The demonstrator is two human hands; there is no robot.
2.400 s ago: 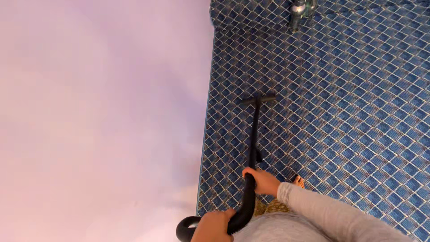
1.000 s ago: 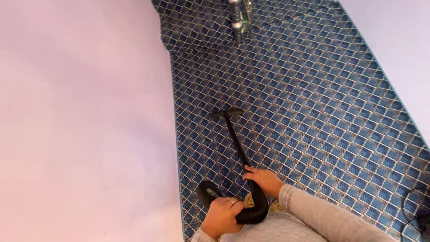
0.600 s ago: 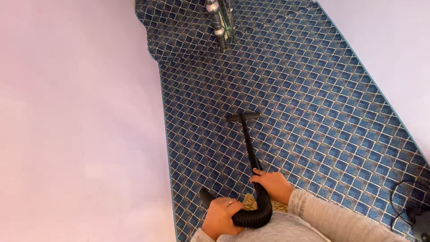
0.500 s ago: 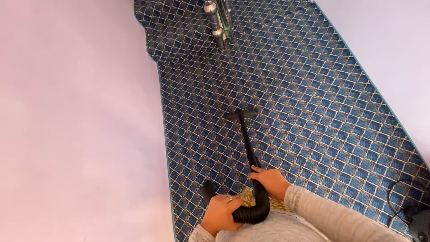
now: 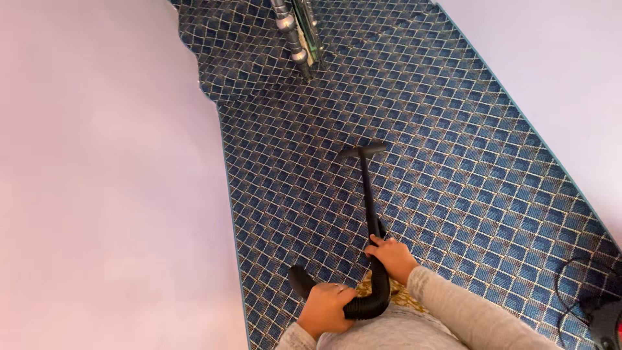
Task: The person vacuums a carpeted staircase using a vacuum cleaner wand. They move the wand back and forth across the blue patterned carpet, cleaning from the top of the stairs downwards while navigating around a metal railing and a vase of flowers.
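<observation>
Light grey long sleeves on both arms, soft knit, cuffs at wrists. Left hand has a ring on one finger; right hand bare.

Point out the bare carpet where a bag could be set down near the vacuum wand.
Bare blue carpet lies right of the vacuum wand, up to the pale wall. More lies left, between wand and carpet edge. Crowded: by the left hand and right hand on the hose, and the cable.

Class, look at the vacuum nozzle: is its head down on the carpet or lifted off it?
Down: the nozzle lies flat against the blue carpet with no gap visible, and the wand slants up to the right hand.
</observation>
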